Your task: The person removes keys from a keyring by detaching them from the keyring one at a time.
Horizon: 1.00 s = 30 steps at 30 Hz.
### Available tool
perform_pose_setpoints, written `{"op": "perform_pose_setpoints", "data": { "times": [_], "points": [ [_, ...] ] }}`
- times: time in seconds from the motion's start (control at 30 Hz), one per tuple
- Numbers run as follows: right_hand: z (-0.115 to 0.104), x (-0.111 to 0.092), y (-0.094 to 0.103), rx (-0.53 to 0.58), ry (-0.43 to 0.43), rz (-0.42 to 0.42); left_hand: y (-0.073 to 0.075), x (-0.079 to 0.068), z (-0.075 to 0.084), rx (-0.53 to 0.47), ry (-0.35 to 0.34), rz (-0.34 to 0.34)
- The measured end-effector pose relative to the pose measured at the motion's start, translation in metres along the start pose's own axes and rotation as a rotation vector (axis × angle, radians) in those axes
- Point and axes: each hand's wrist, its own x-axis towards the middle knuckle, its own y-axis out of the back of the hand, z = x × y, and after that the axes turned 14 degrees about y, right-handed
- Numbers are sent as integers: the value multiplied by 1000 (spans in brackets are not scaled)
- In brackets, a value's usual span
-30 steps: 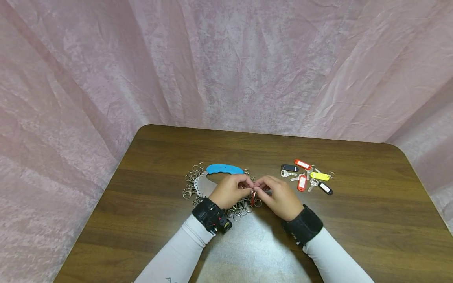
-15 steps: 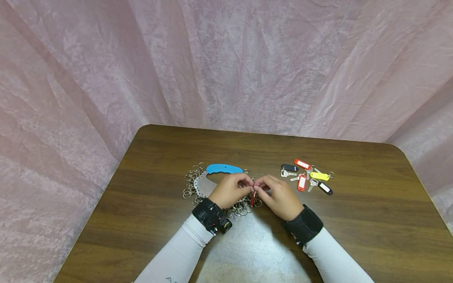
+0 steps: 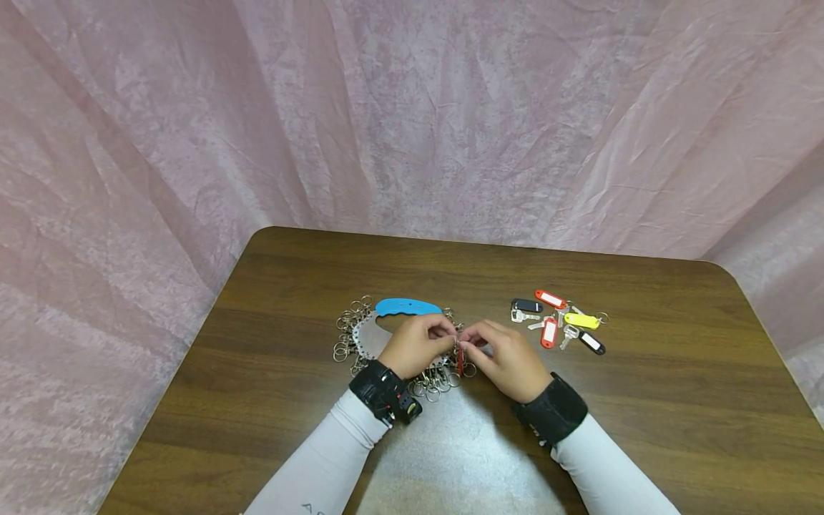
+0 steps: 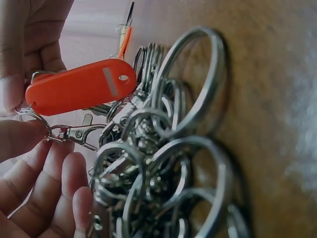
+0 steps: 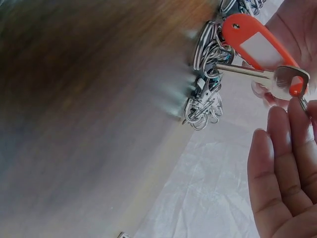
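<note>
My left hand [image 3: 412, 347] and right hand [image 3: 502, 357] meet at the fingertips beside a grey metal plate [image 3: 370, 336] with a blue handle [image 3: 407, 307]. Both pinch a small split ring [image 4: 35, 117] joined to a lobster clasp [image 4: 77, 133]. From that ring hang a red-orange key tag [image 4: 74, 87] and a silver key [image 5: 252, 74], their free ends pointing down. Several clasps with rings [image 4: 198, 99] line the plate's curved edge and crowd below the hands. Part of the ring is hidden under the fingertips.
Right of the hands lies a loose group of keys with tags: a yellow tag [image 3: 581, 321], a black tag [image 3: 591, 342], a red tag [image 3: 548, 333] and others. The wooden table [image 3: 290, 429] ends at a pink curtain [image 3: 412, 129].
Both hands' fingertips have shifted slightly to the left, with the red-orange tag turning a little below them. The plate and the loose keys stay where they were.
</note>
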Motion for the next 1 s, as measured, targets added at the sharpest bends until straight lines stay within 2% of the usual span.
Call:
{"op": "perform_pose_setpoints", "data": {
  "times": [0.27,0.8,1.0],
  "points": [
    [1,0,-1,42,7,2,1,0,1,0,40,18],
    [1,0,2,-26,-60,-11,2,1,2,-2,14,17],
    [0,-1,2,-40,-51,-15,2,0,1,3,-2,10]
  ]
}}
